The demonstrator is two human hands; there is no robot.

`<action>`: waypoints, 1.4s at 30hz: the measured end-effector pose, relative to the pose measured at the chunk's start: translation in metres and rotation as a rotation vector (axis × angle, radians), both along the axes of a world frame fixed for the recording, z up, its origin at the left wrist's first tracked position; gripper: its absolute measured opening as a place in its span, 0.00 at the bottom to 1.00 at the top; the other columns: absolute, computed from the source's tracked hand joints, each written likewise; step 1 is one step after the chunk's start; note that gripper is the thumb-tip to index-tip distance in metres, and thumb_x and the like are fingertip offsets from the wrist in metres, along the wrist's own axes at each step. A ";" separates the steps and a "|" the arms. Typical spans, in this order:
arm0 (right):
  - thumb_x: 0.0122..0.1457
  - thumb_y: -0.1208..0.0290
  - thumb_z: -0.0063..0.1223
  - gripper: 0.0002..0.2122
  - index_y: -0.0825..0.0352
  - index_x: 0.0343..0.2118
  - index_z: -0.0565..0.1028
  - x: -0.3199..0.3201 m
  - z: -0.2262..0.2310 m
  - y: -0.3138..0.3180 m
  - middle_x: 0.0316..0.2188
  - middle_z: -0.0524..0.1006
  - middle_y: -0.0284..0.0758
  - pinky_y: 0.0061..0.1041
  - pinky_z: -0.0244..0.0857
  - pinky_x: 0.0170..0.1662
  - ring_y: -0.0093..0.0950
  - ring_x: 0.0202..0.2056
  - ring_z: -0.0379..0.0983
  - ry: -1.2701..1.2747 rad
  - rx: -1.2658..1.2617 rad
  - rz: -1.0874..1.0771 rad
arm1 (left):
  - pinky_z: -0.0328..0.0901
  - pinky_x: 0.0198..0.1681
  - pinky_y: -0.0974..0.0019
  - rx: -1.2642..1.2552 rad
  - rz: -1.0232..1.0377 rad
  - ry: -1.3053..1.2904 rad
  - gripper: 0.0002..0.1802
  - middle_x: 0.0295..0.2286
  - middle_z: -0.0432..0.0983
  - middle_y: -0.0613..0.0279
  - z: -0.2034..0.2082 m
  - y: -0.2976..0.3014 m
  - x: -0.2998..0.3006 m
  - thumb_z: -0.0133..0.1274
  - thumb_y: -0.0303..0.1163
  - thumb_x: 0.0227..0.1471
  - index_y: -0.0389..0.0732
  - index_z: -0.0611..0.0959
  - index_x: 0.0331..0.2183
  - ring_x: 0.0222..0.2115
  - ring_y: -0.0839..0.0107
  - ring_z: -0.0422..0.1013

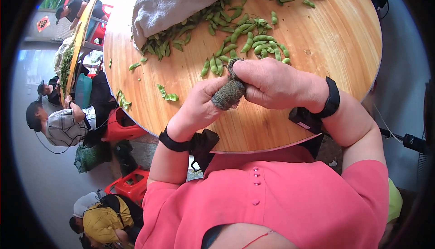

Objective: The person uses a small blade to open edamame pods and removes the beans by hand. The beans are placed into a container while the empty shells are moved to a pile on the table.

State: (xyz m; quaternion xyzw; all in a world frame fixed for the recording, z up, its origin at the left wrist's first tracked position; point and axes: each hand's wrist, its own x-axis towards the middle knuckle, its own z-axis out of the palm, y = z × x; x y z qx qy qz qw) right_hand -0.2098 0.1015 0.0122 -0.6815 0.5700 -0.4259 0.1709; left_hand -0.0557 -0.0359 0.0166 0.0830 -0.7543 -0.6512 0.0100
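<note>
My left hand [199,104] and my right hand [276,83] meet over the near part of a round wooden table. A dark, stained knit finger cover [228,95] sits at the left hand's fingertips, its end pointing toward me. The right hand's thumb and bent fingers pinch the dark material where the hands meet, and more of it curls up beside the right thumb. The left fingers are closed and partly hidden, so whatever they hold cannot be made out. Green soybean pods [263,45] lie just beyond the hands.
A grey cloth [174,7] covers part of the pod heap on the wooden table [326,36]. Some opened pods [167,94] lie at left. Red stools [122,126], a green sack [93,157] and several people stand or sit to the left, some near another table.
</note>
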 end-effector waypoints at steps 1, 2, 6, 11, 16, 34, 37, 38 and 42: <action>0.51 0.75 0.48 0.06 0.65 0.30 0.64 -0.003 -0.003 -0.001 0.22 0.70 0.43 0.34 0.65 0.24 0.44 0.25 0.70 -0.002 -0.003 -0.004 | 0.63 0.28 0.73 0.271 -0.041 -0.028 0.08 0.23 0.72 0.69 -0.001 0.000 0.000 0.53 0.31 0.52 0.36 0.78 0.31 0.25 0.80 0.68; 0.52 0.74 0.46 0.04 0.66 0.30 0.64 -0.005 -0.008 -0.003 0.20 0.70 0.42 0.32 0.64 0.22 0.41 0.23 0.70 -0.083 0.037 0.037 | 0.63 0.28 0.73 0.268 -0.044 -0.030 0.08 0.23 0.72 0.69 0.000 0.002 -0.001 0.53 0.31 0.52 0.36 0.78 0.31 0.25 0.80 0.68; 0.60 0.73 0.39 0.04 0.66 0.31 0.67 -0.014 0.025 -0.001 0.20 0.73 0.35 0.21 0.58 0.16 0.20 0.14 0.66 -0.593 0.732 0.146 | 0.60 0.25 0.77 0.275 -0.022 -0.101 0.08 0.24 0.71 0.70 -0.008 0.000 0.004 0.49 0.33 0.54 0.38 0.78 0.31 0.23 0.82 0.65; 0.59 0.75 0.41 0.03 0.66 0.30 0.65 -0.007 0.006 -0.002 0.16 0.66 0.28 0.18 0.55 0.15 0.17 0.12 0.62 -0.338 0.330 -0.020 | 0.54 0.21 0.80 0.472 0.080 -0.209 0.10 0.22 0.69 0.68 -0.011 0.003 -0.003 0.45 0.36 0.57 0.40 0.76 0.32 0.18 0.84 0.59; 0.55 0.75 0.41 0.05 0.71 0.28 0.63 -0.009 0.016 -0.003 0.17 0.69 0.38 0.28 0.60 0.19 0.26 0.15 0.67 -0.382 0.416 -0.023 | 0.50 0.19 0.82 0.544 0.154 -0.154 0.12 0.20 0.68 0.74 -0.015 0.003 -0.002 0.42 0.35 0.56 0.41 0.79 0.31 0.17 0.87 0.57; 0.53 0.78 0.38 0.05 0.69 0.34 0.64 -0.009 0.020 -0.001 0.19 0.68 0.30 0.17 0.55 0.14 0.17 0.13 0.62 -0.925 0.545 0.142 | 0.62 0.32 0.78 0.637 0.022 -0.170 0.11 0.31 0.75 0.66 -0.013 0.005 0.000 0.50 0.29 0.53 0.38 0.77 0.40 0.30 0.81 0.68; 0.55 0.78 0.39 0.05 0.67 0.35 0.64 -0.009 0.017 -0.002 0.19 0.68 0.29 0.15 0.53 0.13 0.15 0.12 0.61 -0.978 0.575 0.128 | 0.62 0.30 0.78 0.584 0.083 -0.170 0.12 0.33 0.75 0.64 -0.012 0.011 0.000 0.49 0.24 0.52 0.39 0.75 0.42 0.29 0.79 0.68; 0.57 0.78 0.40 0.05 0.66 0.36 0.64 -0.009 0.016 -0.002 0.20 0.68 0.28 0.12 0.52 0.12 0.14 0.11 0.60 -0.996 0.576 0.109 | 0.63 0.30 0.78 0.620 0.141 -0.172 0.14 0.34 0.74 0.64 -0.012 0.013 0.000 0.49 0.22 0.52 0.39 0.74 0.43 0.29 0.79 0.69; 0.58 0.78 0.40 0.04 0.66 0.36 0.64 -0.010 0.014 -0.002 0.19 0.68 0.28 0.13 0.52 0.12 0.13 0.11 0.60 -1.021 0.579 0.114 | 0.61 0.35 0.79 0.576 0.121 -0.116 0.12 0.34 0.74 0.67 -0.012 0.013 0.001 0.50 0.28 0.53 0.39 0.76 0.42 0.32 0.82 0.68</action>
